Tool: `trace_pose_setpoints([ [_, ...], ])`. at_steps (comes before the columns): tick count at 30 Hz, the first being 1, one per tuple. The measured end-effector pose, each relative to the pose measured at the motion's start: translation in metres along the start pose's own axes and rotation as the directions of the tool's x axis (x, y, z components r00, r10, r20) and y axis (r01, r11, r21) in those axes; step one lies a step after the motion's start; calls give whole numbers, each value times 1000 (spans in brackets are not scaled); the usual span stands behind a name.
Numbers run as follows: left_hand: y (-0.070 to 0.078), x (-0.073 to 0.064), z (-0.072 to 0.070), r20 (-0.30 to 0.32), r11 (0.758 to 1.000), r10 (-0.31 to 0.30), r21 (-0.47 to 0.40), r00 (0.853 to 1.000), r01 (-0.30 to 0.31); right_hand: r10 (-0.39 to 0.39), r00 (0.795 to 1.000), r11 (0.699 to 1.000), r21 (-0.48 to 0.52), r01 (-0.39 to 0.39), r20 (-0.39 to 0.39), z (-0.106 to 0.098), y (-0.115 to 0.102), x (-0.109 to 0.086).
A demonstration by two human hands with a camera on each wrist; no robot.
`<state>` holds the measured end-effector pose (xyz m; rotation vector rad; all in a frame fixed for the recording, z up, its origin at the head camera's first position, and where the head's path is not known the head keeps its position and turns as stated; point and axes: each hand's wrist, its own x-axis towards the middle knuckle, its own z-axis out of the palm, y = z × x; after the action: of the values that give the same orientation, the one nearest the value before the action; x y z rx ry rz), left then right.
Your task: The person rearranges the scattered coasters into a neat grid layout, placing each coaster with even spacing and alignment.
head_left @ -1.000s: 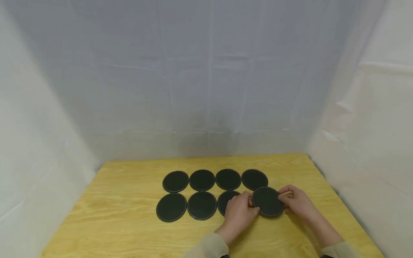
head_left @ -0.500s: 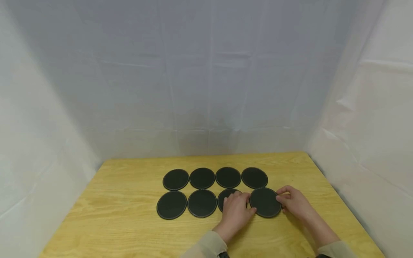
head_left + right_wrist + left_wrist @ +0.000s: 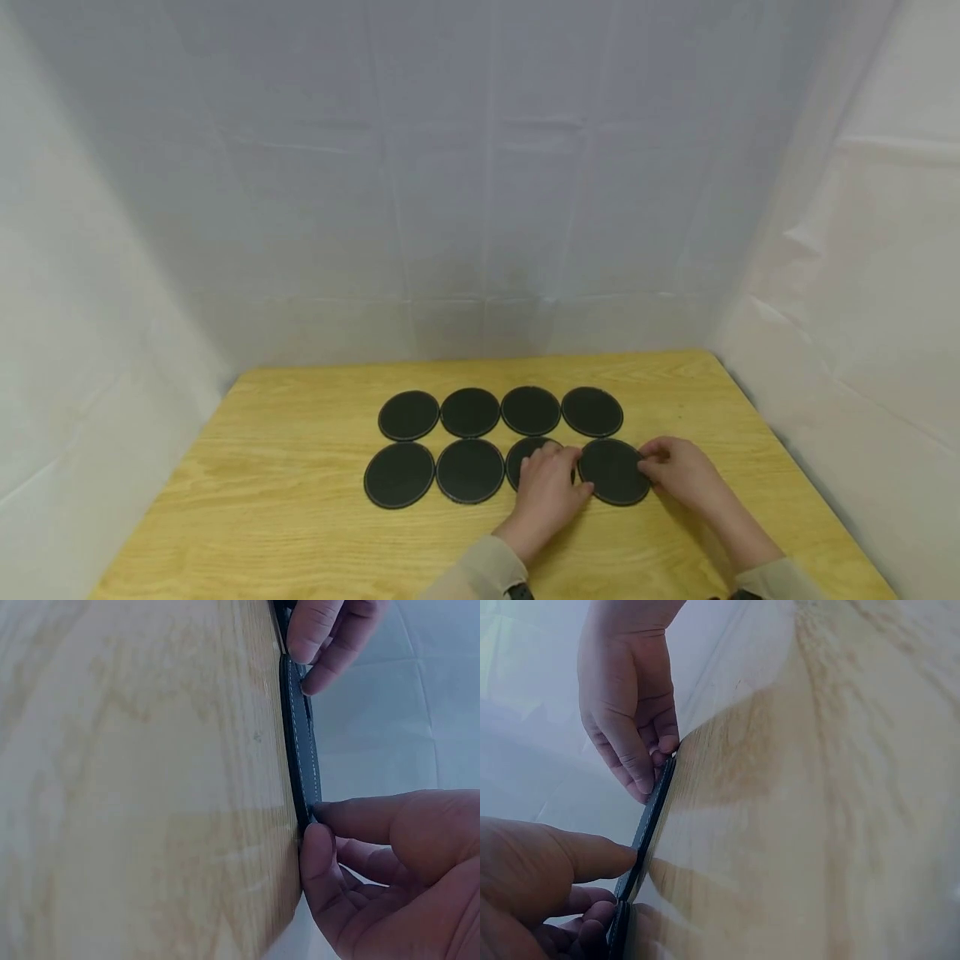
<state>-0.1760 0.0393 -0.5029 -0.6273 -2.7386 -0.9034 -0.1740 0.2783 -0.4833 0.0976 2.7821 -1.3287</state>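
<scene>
A round black coaster (image 3: 615,472) with pale edge stitching lies at the right end of the near row, flat or nearly so. My right hand (image 3: 688,479) pinches its right rim between thumb and index finger, clearly seen in the right wrist view. At the left rim, my left hand (image 3: 545,502) holds the same coaster with thumb and fingertips. Part of the neighbouring coaster (image 3: 522,463) is covered by the left hand. In the left wrist view the coaster (image 3: 654,806) shows edge-on, between the left thumb and the right hand (image 3: 626,690).
Several matching coasters form two rows on the wooden table (image 3: 300,542). The far row includes a coaster (image 3: 592,412) just behind the held one, and a coaster (image 3: 399,475) begins the near row at left. White sheeting (image 3: 480,208) stands behind and along both sides.
Both hands have brought the coaster slightly left and down, into line with the near row. Its overlap with the far-row coaster behind it is gone.
</scene>
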Motion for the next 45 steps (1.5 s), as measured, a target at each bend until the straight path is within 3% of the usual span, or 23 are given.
trace_pose_setpoints([
  [7,-3,0,4,24,1000,-12,-23,1000,12,3,1000,999,-38,-3,11,-2,-4,-2],
  [16,0,0,-7,106,1000,-14,-13,994,16,-10,1000,998,-61,10,10,-3,-9,-5],
  [25,-2,1,-8,99,999,-22,-24,995,24,-53,999,986,-157,50,-12,1,-3,0],
  [45,2,0,-10,92,999,-26,-35,995,29,-63,997,982,-180,56,-36,3,-5,-1],
])
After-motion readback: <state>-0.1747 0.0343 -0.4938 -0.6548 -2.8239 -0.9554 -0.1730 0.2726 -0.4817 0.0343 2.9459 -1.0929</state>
